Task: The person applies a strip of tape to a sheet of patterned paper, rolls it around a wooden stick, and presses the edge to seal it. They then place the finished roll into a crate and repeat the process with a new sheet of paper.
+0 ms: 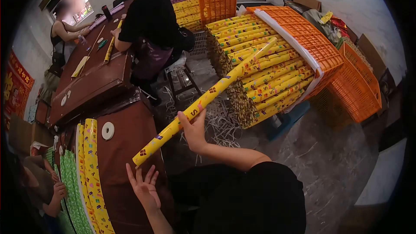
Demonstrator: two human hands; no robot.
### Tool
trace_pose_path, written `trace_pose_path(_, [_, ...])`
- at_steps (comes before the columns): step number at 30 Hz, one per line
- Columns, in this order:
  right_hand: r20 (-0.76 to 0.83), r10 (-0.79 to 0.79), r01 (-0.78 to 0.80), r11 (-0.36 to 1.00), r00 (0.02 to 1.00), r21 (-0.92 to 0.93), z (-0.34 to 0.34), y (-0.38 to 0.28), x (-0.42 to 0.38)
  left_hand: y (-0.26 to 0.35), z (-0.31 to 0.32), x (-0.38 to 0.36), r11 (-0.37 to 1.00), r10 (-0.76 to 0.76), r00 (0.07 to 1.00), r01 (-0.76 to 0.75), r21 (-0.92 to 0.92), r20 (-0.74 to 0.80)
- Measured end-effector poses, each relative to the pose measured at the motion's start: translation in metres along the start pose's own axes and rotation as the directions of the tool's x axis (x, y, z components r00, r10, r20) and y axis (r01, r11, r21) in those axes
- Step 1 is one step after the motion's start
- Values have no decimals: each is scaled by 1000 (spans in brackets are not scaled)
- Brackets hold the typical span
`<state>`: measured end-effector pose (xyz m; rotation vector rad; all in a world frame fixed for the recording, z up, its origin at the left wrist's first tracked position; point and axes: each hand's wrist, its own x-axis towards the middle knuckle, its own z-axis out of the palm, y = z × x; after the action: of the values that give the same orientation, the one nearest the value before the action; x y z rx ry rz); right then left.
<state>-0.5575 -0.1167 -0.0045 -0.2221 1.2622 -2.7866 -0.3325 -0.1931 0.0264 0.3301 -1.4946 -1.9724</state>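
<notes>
A yellow patterned roll [212, 91] is held up in the air, between the brown table [128, 182] and the orange crate [299, 28], its long axis slanting across the view from lower left to upper right. Its near, lower end points down toward the left hand [145, 186] and the table edge; its far end points up and away, showing in front of the stacked yellow rolls [277, 78] that fill the crate. Those rolls lie at a flatter slant in view than the held one. The right hand [195, 132] is closed about the roll from below, nearer its lower end than its far end, with the thumb along one side. The left hand is open, fingers spread, just below the lower end; whether a fingertip touches it, I cannot tell. On the table, two yellow rolls [92, 169] lie side by side, running more nearly up and down the view, near a white ring [108, 131].
</notes>
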Motion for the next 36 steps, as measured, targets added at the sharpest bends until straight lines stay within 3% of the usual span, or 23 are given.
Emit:
trace_pose_path(2, [-30,19,-19,1000,999,-20,-6,-8,-2,-1,16,15,996,73,997,-71,-54,36])
trace_pose_path(4, [-71,142,-140,990,987,30,-12,-26,0,-4,35,30,991,-16,997,26,129,-75])
trace_pose_path(5, [-85,115,-117,993,990,-14,-19,-25,5,-5,43,37,996,-37,989,47,70,-143])
trace_pose_path(10, [-116,61,-64,998,991,-27,-46,-34,19,-30,46,62,988,-73,988,90,127,-135])
trace_pose_path(13, [-132,60,-59,998,989,7,-53,-39,15,-43,45,69,992,-114,986,119,38,-120])
trace_pose_path(16, [-192,126,-132,991,973,-18,-57,-44,10,-45,45,77,987,-146,987,150,62,-75])
trace_pose_path(20, [-227,68,-80,996,971,-43,-78,-28,34,-54,58,92,979,-176,983,180,97,-44])
trace_pose_path(22, [-224,-34,25,999,974,-42,-91,-28,49,-62,74,104,974,-182,983,181,139,-2])
trace_pose_path(24, [-232,45,-50,999,972,-13,-96,-41,46,-76,90,117,965,-210,976,199,170,53])
trace_pose_path(26, [-149,296,-297,955,944,15,-104,-45,39,-95,113,125,961,-248,966,235,147,76])
trace_pose_path(27, [-207,294,-314,947,933,-73,-99,-47,33,-106,121,129,948,-285,954,267,175,88])
trace_pose_path(30, [-176,369,-398,900,913,-179,-115,-28,19,-131,145,139,921,-345,933,316,227,104])
trace_pose_path(34, [-133,602,-616,762,787,-198,-127,1,-18,-156,165,151,892,-431,897,405,202,101])
trace_pose_path(36, [-90,716,-709,652,692,-269,-141,27,-40,-165,173,160,912,-405,914,404,76,2])
